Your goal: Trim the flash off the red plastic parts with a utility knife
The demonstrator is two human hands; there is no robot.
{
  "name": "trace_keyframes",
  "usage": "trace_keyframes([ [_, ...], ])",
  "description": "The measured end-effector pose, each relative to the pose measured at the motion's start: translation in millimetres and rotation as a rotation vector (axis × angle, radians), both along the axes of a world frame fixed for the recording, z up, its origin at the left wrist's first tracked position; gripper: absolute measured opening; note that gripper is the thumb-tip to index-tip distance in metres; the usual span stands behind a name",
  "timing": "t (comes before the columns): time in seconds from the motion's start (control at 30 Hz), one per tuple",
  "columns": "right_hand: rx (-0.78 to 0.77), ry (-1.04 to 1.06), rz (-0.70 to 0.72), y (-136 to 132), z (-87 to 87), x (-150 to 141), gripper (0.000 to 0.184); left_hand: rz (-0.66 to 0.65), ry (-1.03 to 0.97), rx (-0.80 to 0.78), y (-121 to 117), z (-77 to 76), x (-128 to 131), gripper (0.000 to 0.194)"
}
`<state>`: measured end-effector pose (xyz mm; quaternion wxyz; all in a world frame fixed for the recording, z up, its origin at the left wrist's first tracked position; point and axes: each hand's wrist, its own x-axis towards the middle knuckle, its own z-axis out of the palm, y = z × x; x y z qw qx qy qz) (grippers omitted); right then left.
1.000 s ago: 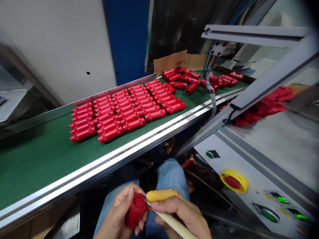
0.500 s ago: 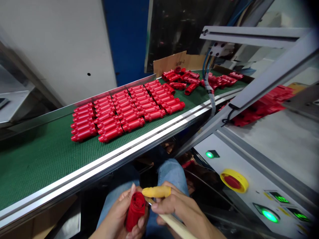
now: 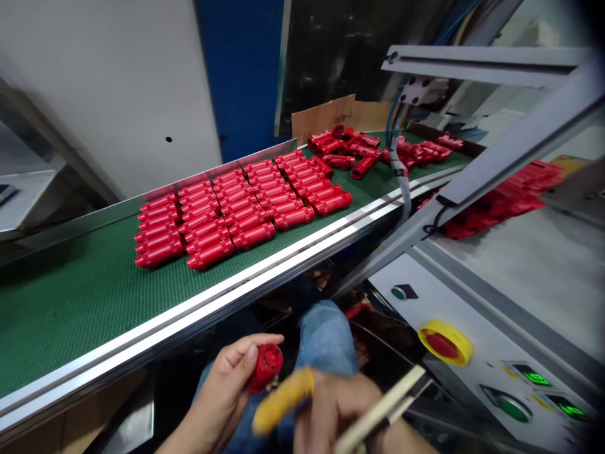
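Note:
In my left hand (image 3: 231,372) is a short red plastic tube (image 3: 265,369), gripped between thumb and fingers above my lap. Its round end faces up toward me and shows moulded detail inside. My right hand (image 3: 338,403) is just to the right, nearer to me and blurred by motion. It is closed round a cream-handled knife (image 3: 385,407), which now points up and to the right. A yellow finger cover (image 3: 283,400) sits on its outstretched index finger, apart from the tube. Many similar red tubes (image 3: 248,198) lie in neat rows on the green conveyor belt (image 3: 75,302).
A loose pile of red parts (image 3: 350,148) lies farther along the belt before a cardboard piece (image 3: 326,116). The belt's metal rail (image 3: 189,321) runs between it and my lap. At right stand a metal frame (image 3: 477,170) and a control panel with a red-and-yellow stop button (image 3: 444,342).
My right hand has pulled back from the tube toward me, turning the knife. My left hand has raised and tilted the tube slightly. The panel's two green button lights have gone out.

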<state>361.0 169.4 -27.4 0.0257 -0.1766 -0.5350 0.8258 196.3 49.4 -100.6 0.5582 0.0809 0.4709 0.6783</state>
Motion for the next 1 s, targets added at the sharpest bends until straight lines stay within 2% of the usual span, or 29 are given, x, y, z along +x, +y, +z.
trace_keyframes([
  [0.03, 0.033, -0.065, -0.043, 3.6, -5.3, -0.3, 0.043, 0.019, 0.033, 0.008, -1.2, 0.1, -2.7, 0.040],
  [0.1, 0.085, -0.238, -0.112, 8.0, -16.9, -5.3, 0.050, 0.014, 0.134, 0.043, -2.7, 0.7, -7.4, 0.035],
  [0.2, 0.049, -0.433, -0.066, 7.0, -26.9, -18.5, 0.067, -0.067, 0.317, 0.132, -2.3, 2.0, -12.2, 0.033],
  [0.33, -0.057, -0.464, 0.009, 3.5, -23.9, -31.5, 0.065, -0.122, 0.476, 0.206, -2.0, 2.8, -15.5, 0.033],
  [0.6, -0.123, -0.464, 0.032, 6.1, -24.8, -34.9, 0.064, -0.141, 0.594, 0.186, -7.3, 3.8, -16.8, 0.028],
  [0.7, -0.118, -0.475, 0.027, 4.9, -25.3, -37.0, 0.058, -0.147, 0.623, 0.172, -7.7, 3.5, -16.8, 0.027],
  [0.87, -0.071, -0.571, 0.052, 6.2, -19.7, -39.4, 0.029, -0.152, 0.605, 0.160, -9.5, 1.5, -17.3, 0.028],
  [0.93, -0.003, -0.589, 0.053, 8.7, -14.8, -36.0, 0.024, -0.147, 0.569, 0.163, -10.0, 0.1, -17.2, 0.028],
  [1.0, 0.143, -0.550, 0.015, 11.6, -8.8, -30.4, 0.026, -0.136, 0.535, 0.162, -10.0, -1.4, -16.7, 0.028],
])
